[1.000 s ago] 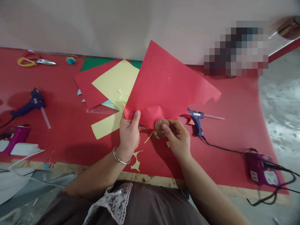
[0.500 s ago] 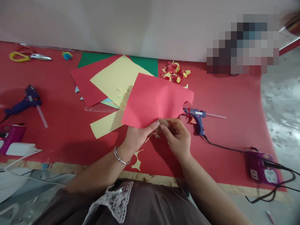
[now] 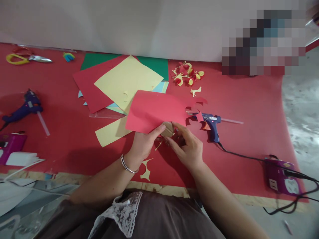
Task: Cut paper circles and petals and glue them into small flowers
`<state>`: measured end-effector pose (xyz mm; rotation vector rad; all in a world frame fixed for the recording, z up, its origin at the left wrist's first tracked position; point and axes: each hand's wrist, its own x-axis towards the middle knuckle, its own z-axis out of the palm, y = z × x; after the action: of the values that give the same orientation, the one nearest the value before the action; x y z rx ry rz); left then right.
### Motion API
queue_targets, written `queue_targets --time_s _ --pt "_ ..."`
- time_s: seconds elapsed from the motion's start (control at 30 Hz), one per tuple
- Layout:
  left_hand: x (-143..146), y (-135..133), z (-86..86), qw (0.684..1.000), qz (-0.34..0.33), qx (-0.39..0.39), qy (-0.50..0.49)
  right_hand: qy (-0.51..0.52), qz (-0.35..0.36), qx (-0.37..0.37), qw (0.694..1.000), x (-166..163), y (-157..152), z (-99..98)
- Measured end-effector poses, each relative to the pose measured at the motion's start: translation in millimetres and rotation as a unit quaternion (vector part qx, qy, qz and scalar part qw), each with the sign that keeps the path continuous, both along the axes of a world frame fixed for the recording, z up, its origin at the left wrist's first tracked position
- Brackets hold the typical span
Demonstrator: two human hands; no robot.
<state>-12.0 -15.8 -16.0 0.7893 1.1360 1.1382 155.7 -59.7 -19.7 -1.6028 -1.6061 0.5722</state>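
My left hand (image 3: 142, 145) pinches the near edge of a red paper sheet (image 3: 157, 111), which is held low and almost flat above the red table (image 3: 239, 139). The sheet's right edge is cut ragged. My right hand (image 3: 187, 146) grips a small brown cardboard disc (image 3: 167, 129) just under that sheet's near edge, fingertips beside my left thumb. Yellow paper scraps (image 3: 146, 170) lie on the table below my hands.
Yellow, red and green sheets (image 3: 124, 81) are stacked behind. A blue glue gun (image 3: 210, 122) lies right of my hands, its cord running to a purple power strip (image 3: 281, 181). Curled paper pieces (image 3: 186, 76) sit at the back. Another glue gun (image 3: 22, 109) and scissors (image 3: 27, 59) lie far left.
The red sheet has swung down from upright to nearly flat, uncovering the curled paper pieces behind it. My left hand shifted right along its near edge; my right hand stayed on the disc.
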Motion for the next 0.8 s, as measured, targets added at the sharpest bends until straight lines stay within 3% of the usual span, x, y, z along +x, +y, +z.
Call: queue_targets --time_s 0.43,0.8 --pt "0.9 2.2 2.1 1.000 -0.022 -0.006 0.000 -0.011 0.020 0.019 1.000 2.5 -0.3 -2.1" --pt "2.2 2.7 1.6 1.000 0.003 0.013 0.016 0.017 0.022 -0.003 1.000 3.2 -0.5 -0.3"
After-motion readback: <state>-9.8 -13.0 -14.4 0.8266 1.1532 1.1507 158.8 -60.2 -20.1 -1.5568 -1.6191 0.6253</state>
